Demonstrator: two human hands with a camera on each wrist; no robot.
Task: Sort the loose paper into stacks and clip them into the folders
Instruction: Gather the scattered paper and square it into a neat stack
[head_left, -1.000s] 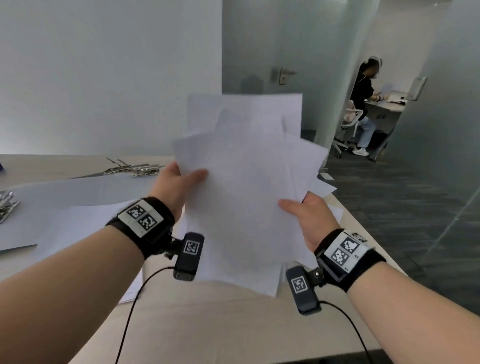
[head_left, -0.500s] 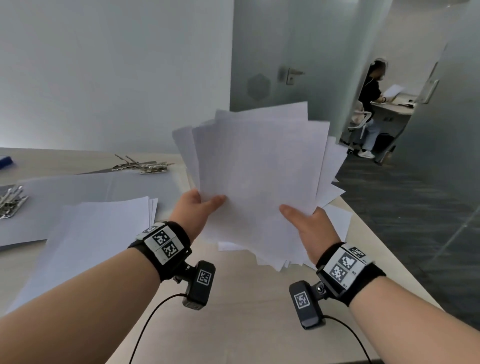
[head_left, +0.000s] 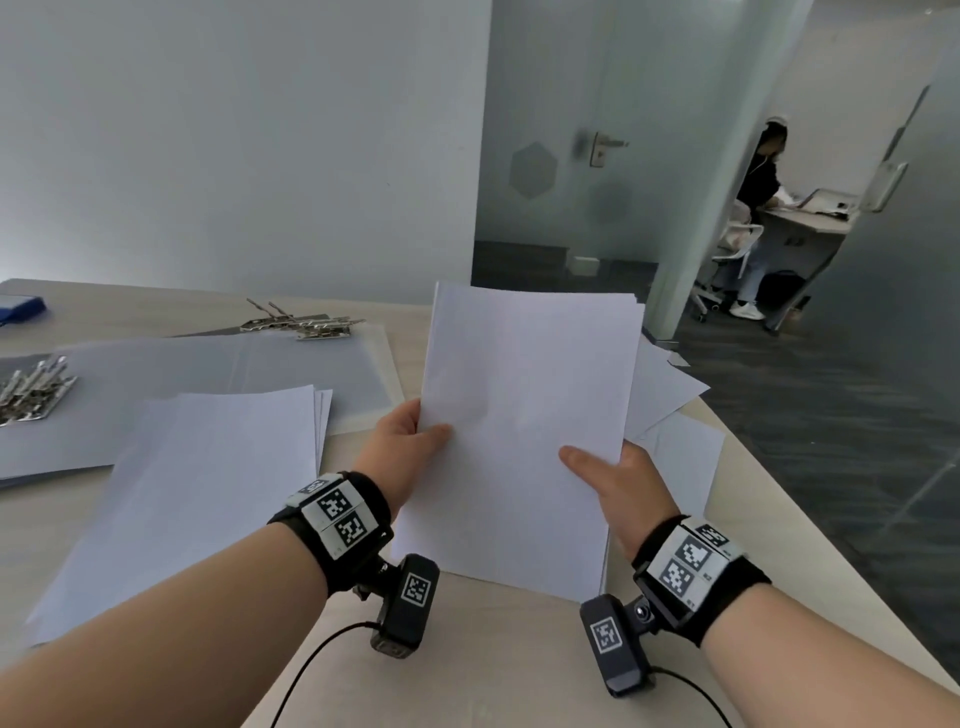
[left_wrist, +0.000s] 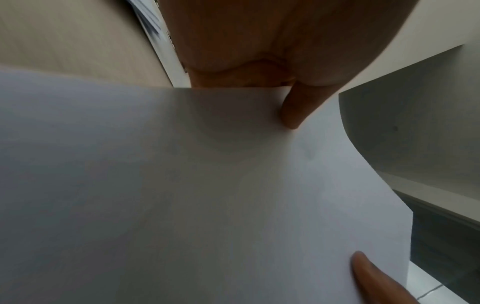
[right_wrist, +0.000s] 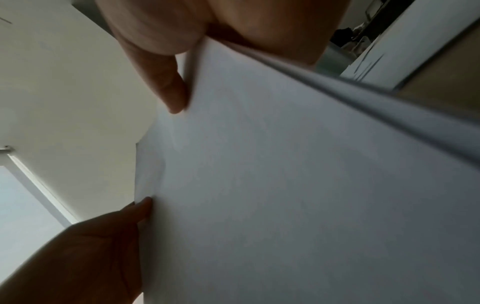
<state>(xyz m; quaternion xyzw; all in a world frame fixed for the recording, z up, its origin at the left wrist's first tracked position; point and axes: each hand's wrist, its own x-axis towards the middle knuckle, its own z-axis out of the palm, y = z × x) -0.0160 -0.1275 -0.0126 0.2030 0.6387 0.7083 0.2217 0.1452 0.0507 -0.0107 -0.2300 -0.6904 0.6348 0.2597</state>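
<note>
A squared-up stack of white paper (head_left: 524, 431) stands tilted over the table, its lower edge close to the tabletop. My left hand (head_left: 410, 447) grips its left edge, thumb on the front sheet. My right hand (head_left: 613, 483) grips the right edge the same way. The left wrist view shows the paper stack (left_wrist: 207, 185) under my left thumb (left_wrist: 296, 111). In the right wrist view the paper stack (right_wrist: 298, 185) is pinched by my right thumb (right_wrist: 168, 86). A second paper stack (head_left: 208, 478) lies flat at the left. Grey folders (head_left: 208, 374) with metal clips (head_left: 306, 325) lie behind it.
Loose sheets (head_left: 670, 410) lie at the table's right corner behind the held stack. More metal clips (head_left: 31, 389) sit at the far left, a blue object (head_left: 18, 309) beyond them. The table edge (head_left: 810, 566) runs diagonally on the right. A seated person (head_left: 758, 208) is in the far room.
The fanned, uneven sheets held high have come down toward the table and now sit aligned as one neat stack. Both hands stayed on its side edges.
</note>
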